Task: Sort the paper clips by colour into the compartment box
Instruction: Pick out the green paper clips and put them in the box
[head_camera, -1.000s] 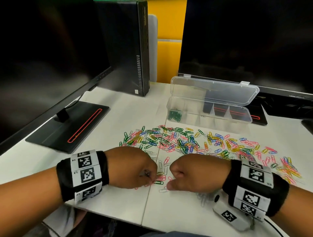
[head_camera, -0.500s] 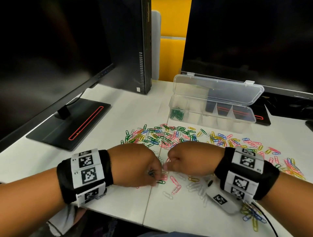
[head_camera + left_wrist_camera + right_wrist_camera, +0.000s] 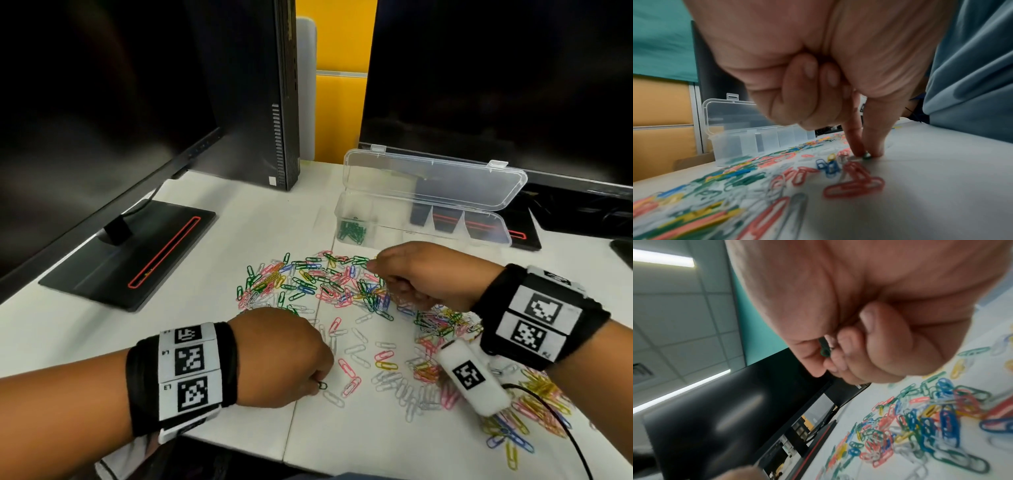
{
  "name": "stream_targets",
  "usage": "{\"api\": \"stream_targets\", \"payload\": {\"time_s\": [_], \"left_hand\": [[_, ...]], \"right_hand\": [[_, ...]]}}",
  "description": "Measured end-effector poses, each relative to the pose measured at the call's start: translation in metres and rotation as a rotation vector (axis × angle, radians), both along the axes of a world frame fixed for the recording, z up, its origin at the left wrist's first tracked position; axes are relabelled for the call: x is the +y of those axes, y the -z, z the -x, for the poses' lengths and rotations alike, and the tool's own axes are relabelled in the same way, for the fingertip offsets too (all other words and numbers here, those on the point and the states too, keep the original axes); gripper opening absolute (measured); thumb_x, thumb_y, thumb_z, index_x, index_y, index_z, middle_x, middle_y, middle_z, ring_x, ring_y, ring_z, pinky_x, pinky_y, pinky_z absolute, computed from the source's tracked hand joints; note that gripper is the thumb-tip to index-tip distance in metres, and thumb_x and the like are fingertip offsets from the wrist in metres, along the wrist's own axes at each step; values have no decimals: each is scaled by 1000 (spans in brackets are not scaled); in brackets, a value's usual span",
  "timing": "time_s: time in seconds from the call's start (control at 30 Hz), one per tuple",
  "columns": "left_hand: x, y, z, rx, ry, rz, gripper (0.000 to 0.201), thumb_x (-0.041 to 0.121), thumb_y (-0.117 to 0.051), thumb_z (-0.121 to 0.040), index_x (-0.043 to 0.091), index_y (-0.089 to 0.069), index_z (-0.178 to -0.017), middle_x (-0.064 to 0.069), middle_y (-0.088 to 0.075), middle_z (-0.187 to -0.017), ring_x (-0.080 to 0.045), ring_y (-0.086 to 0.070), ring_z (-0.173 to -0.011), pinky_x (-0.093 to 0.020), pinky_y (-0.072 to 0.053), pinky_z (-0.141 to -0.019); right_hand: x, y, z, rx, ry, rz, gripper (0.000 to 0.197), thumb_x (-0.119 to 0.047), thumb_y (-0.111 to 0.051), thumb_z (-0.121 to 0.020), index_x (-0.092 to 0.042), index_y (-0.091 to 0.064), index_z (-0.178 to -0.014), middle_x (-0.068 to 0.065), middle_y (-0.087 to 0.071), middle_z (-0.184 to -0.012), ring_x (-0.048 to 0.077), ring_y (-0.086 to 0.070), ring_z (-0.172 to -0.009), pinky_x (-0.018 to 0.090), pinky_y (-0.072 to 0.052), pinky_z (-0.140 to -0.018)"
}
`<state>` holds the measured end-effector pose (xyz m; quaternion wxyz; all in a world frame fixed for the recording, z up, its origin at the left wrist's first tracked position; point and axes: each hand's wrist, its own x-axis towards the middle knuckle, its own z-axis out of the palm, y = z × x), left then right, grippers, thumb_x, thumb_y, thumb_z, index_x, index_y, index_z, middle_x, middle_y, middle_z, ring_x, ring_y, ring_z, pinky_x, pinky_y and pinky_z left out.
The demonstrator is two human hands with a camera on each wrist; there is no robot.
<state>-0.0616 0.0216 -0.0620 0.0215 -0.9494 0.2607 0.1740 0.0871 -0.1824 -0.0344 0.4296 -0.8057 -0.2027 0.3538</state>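
A small green wire paper clip point(image 3: 824, 348) is pinched in the curled right hand point(image 3: 424, 274); another point(image 3: 866, 156) is pinned by left hand point(image 3: 284, 356) fingertips. Either could be fumbled before the clear plastic compartment box point(image 3: 421, 222), behind the pile, is reached.

Bright overhead light; wrist views blurred, edges warped.

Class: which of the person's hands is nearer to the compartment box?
Right. The right hand hovers over the clip pile just in front of the compartment box; the left hand is down at the table's near edge.
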Motion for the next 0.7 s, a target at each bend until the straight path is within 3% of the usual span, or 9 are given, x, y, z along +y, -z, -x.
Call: {"api": "stream_targets", "payload": {"time_s": [0.13, 0.23, 0.37, 0.43, 0.53, 0.63, 0.7], "left_hand": [[-4, 3, 5, -103, 137, -53, 15, 31, -43, -97, 21, -53, -94, -2, -61, -91, -31, -60, -77, -37, -52, -66], [-1, -14, -6, -43, 28, 58, 16, 37, -41, -90, 23, -45, -83, 0, -55, -79, -22, -50, -67, -31, -46, -62], [19, -40, -59, -15, -342, 493, 39, 50, -36, -90, 16, -46, -73, 5, -46, -63, -10, -41, -57, -32, -41, -62], [28, -44, -92, 31, -577, 775, 44, 49, -46, -100, 17, -45, -70, 4, -41, -59, -12, -38, -51, -29, -37, -50], [30, -46, -135, 97, -865, 1124, 27, 32, -53, -103, 14, -52, -82, -1, -49, -62, -14, -46, -48, -22, -36, -41], [20, -47, -164, 114, -1007, 1425, 9, 12, -50, -103, 5, -55, -101, -7, -55, -67, -13, -54, -49, -21, -45, -43], [12, -47, -181, 150, -1063, 1533, 8, 9, -50, -103, 3, -53, -106, -11, -58, -73, -15, -54, -52, -22, -49, -47]], "right_hand": [[5, -5, -23, 252, 245, -192, 19, -12, -49, -96, -13, -46, -77, 5, -41, -65, 14, -29, -50, 19, -22, -37], [17, -12, -42, 293, 350, -302, 12, -8, -48, -96, -8, -54, -86, 7, -50, -69, 15, -43, -53, 22, -38, -41], [41, -20, -62, 231, 422, -345, 7, -6, -54, -97, -3, -61, -96, 11, -60, -76, 18, -58, -63, 26, -55, -58], [56, -22, -70, 202, 448, -349, 7, -6, -53, -97, -6, -59, -93, 11, -57, -79, 20, -57, -68, 29, -55, -67], [74, -22, -82, 216, 510, -413, 16, -10, -50, -100, -11, -50, -84, 8, -46, -75, 18, -44, -64, 26, -42, -62], [81, -20, -91, 275, 583, -438, 19, -25, -54, -101, -12, -48, -89, 7, -42, -78, 17, -40, -63, 27, -37, -60], [81, -19, -93, 309, 584, -435, 28, -37, -53, -101, -12, -47, -92, 5, -39, -77, 17, -37, -63, 28, -35, -60]]}}
